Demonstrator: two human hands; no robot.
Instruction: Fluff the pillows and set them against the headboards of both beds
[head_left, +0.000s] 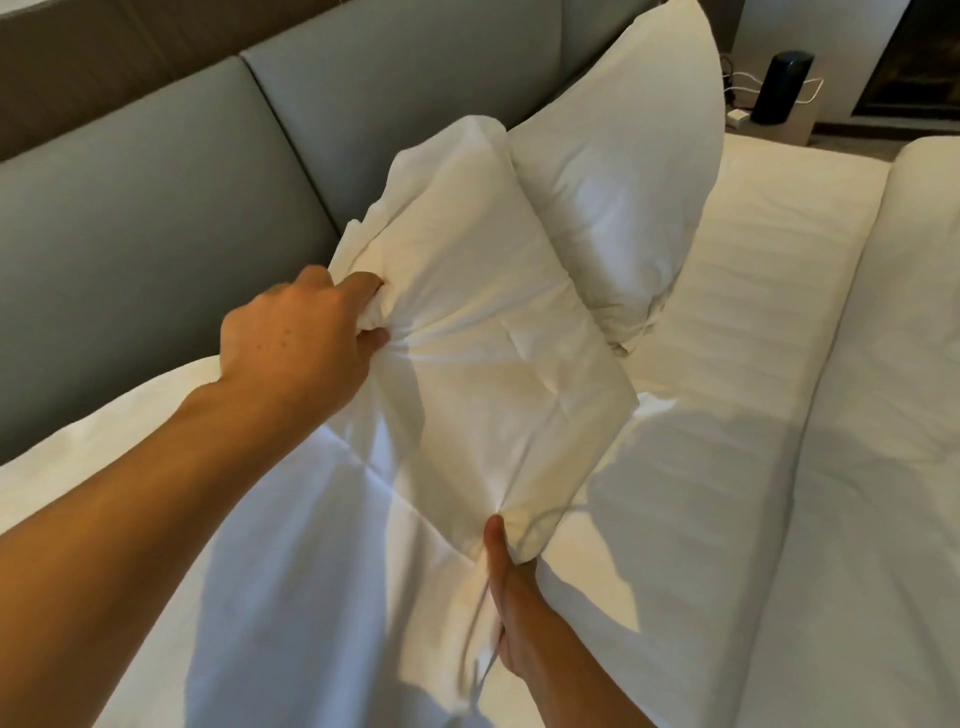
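Left arm reaches forward, bare, left hand (298, 340) fisted with fingers curled into fabric; right hand (511, 597) lower, thumb up, pinching cloth, forearm angled inward

Beyond the far edge of the mattress we see a dark upright speaker (782, 85) on a low nightstand (797, 127). White cables (740, 85) tangle just beside it (a small white plug (737, 118) lies near its base). A dark-framed panel (917, 57) fills the corner behind.
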